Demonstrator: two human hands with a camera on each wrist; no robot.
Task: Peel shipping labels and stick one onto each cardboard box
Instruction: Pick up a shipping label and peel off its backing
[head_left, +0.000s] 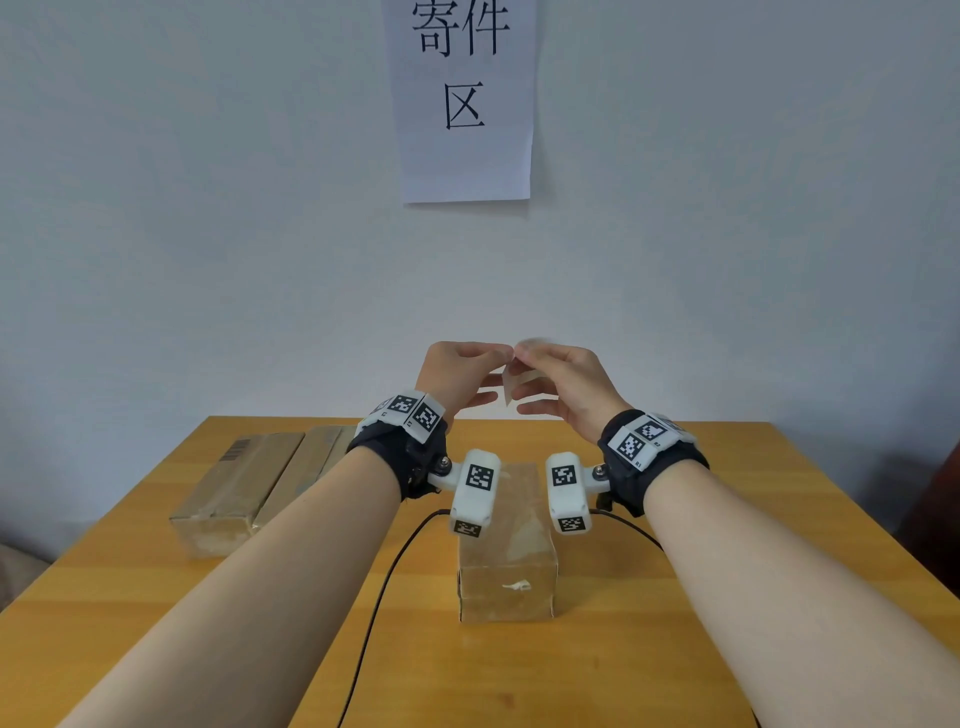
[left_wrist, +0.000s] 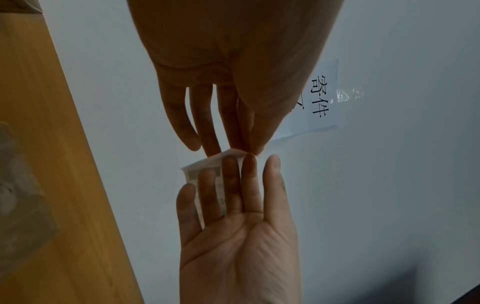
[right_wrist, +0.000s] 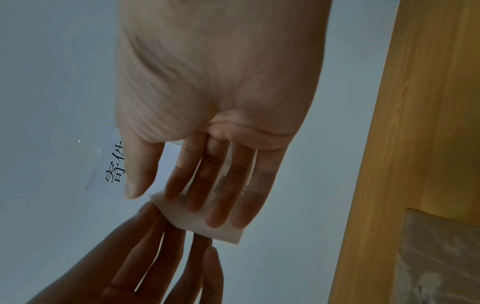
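I hold both hands up above the table, fingertips meeting. Between them hangs a small white label. My left hand pinches its upper corner between thumb and forefinger, shown close in the left wrist view, where the label shows printed marks. My right hand lays its straight fingers across the label, with the thumb beside the sheet. Below the hands a taped cardboard box stands on the table. Two more boxes lie side by side at the left; the outer one carries a barcode.
The wooden table runs up to a pale wall. A paper sign with large black characters hangs there. Two black cables trail from my wrists toward the front edge. Something dark stands off the table's right side.
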